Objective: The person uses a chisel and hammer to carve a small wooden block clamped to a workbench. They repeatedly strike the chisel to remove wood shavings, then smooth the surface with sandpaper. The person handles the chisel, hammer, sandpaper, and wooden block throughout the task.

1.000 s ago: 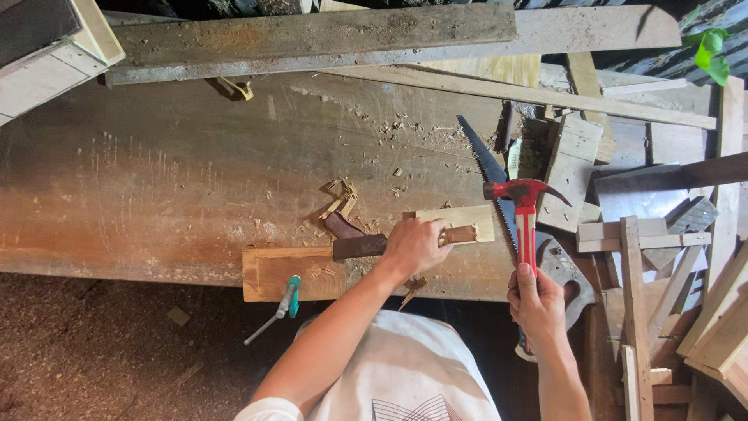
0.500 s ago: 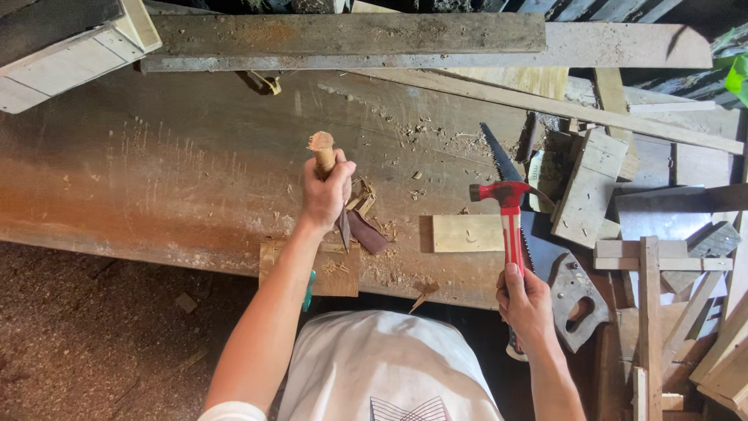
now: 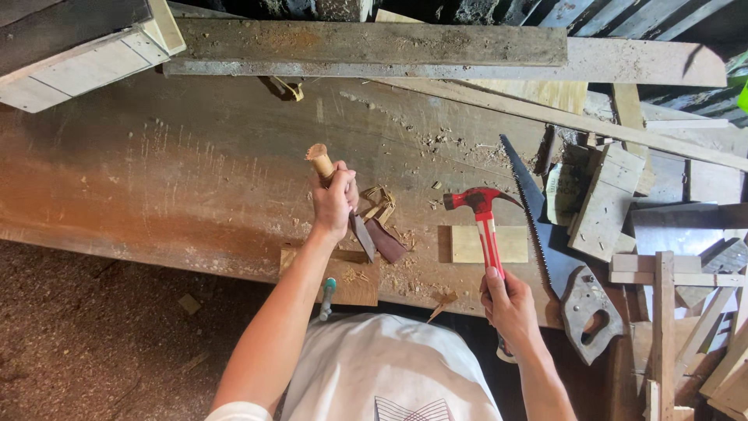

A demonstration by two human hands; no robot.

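The tabletop is rough, scratched, matt wood strewn with pale shavings, the chisel has a light wooden handle and dull metal blade, the hammer shows glossy red paint, the saw dark matt steel, and the small block smooth pale wood.

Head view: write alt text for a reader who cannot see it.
A person's left hand grips a wooden-handled chisel upright over a worn workbench, while the right hand holds a red hammer. A handsaw lies beside it.
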